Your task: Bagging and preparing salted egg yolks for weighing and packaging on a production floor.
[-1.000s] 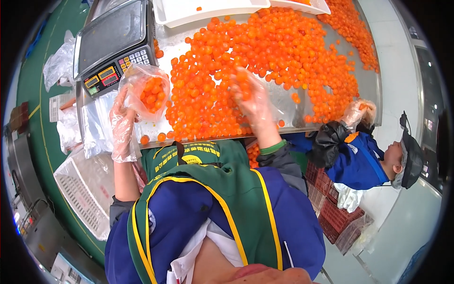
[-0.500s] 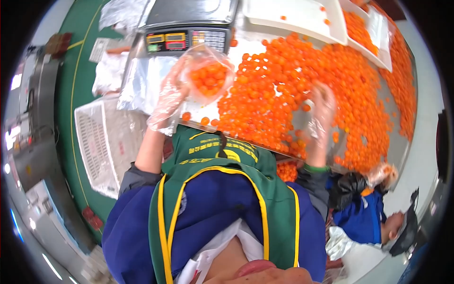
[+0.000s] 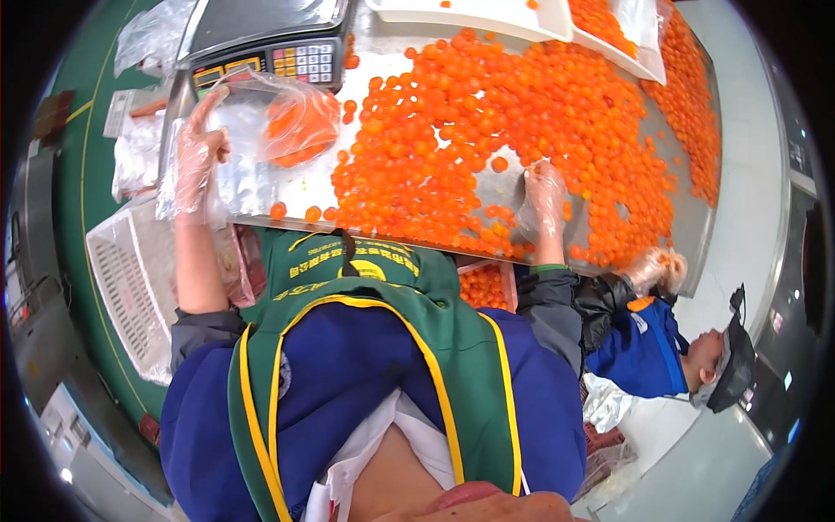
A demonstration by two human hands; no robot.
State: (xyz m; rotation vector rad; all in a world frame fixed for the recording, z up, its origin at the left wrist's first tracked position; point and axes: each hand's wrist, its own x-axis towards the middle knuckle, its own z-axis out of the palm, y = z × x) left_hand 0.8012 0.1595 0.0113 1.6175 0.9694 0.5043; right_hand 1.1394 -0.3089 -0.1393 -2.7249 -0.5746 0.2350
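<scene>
My left hand (image 3: 198, 155), in a clear plastic glove, has its index finger stretched up to the rim of a clear plastic bag (image 3: 300, 129), with the other fingers curled. Round orange balls that look like egg yolks fill the bag's lower part, which rests on the steel table in front of the scale. On the right, my gloved right hand (image 3: 545, 191) is closed above a grey patch of table. Its fingertips are bunched, and what they hold is hidden. Loose orange egg yolks (image 3: 417, 130) spread between the hands and beyond the right one.
A digital scale (image 3: 270, 39) stands at the back left. White trays (image 3: 487, 19) line the back edge. Flat plastic bags (image 3: 239, 178) lie by my left hand, and a white crate (image 3: 130, 287) is below left. A co-worker's gloved hands (image 3: 657, 270) are at the table's right end.
The whole view has shifted, with the table further left and up. The bag has tilted, and my left index finger now stretches along its rim. My right hand has closed more tightly.
</scene>
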